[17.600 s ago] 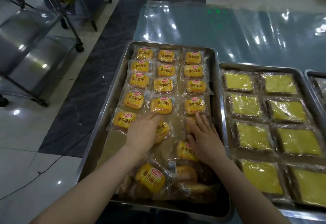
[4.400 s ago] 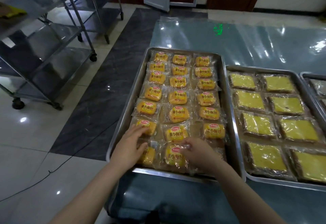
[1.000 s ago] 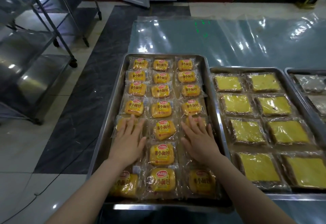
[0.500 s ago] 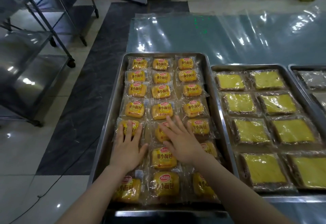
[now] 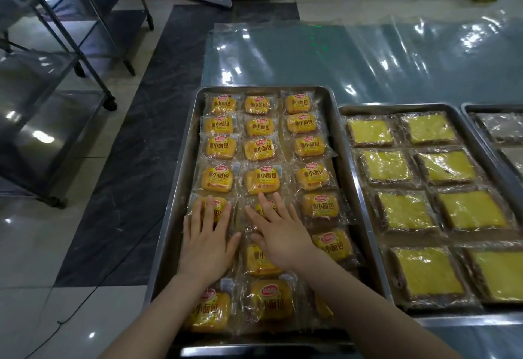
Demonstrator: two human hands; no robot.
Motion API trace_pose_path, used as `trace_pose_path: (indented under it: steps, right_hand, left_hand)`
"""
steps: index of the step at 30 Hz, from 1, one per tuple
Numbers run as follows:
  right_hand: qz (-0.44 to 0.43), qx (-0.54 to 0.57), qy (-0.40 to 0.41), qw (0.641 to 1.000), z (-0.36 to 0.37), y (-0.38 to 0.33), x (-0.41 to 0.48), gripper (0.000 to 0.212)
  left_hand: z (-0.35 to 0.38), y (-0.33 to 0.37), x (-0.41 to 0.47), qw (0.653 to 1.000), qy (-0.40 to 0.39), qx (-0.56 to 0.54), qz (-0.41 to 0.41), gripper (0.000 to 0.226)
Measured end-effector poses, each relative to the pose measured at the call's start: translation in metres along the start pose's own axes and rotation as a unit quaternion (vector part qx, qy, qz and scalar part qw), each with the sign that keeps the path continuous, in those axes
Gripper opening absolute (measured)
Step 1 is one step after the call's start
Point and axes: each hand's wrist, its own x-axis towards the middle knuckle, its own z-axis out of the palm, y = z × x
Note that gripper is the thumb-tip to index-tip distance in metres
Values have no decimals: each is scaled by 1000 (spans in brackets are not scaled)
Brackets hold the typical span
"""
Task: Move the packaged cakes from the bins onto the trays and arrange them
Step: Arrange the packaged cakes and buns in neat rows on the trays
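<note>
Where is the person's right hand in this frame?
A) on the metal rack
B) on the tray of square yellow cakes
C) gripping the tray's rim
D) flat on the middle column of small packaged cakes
D: the right hand lies flat, fingers spread, on the middle column of small packaged cakes in the tray, beside the left hand.

A rectangular stainless-steel tray [image 5: 181,189] holds three columns of small orange-yellow cakes in clear printed wrappers [image 5: 261,179]. The left hand [image 5: 208,242] lies flat, fingers straight toward 12 o'clock, on the fifth-row cake of the left column. Just at its 3 o'clock, the right hand [image 5: 280,234] lies flat on the middle column's fifth-row cake, fingers toward 11 o'clock. At the tray's 3 o'clock a second steel tray [image 5: 396,107] carries square yellow wrapped cakes [image 5: 404,211] in two columns. A wheeled steel shelf rack [image 5: 42,121] stands on the floor at 10 o'clock
</note>
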Motion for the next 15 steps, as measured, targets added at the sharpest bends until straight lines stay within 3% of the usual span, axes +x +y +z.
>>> trace_pose_path:
  steps: [6,11,15]
  right_hand:
    - [101,2,105,989,-23,49,17,60]
    - [143,37,49,988,-40,98,30,57]
    - [177,45,65,981,-33,94,26,55]
  left_hand:
    - [-24,-1,30,997,55,-19,44,66]
    - [-35,3,73,999,-2,-16,31,75]
    - [-32,8,89,998,-59,-26,7,81]
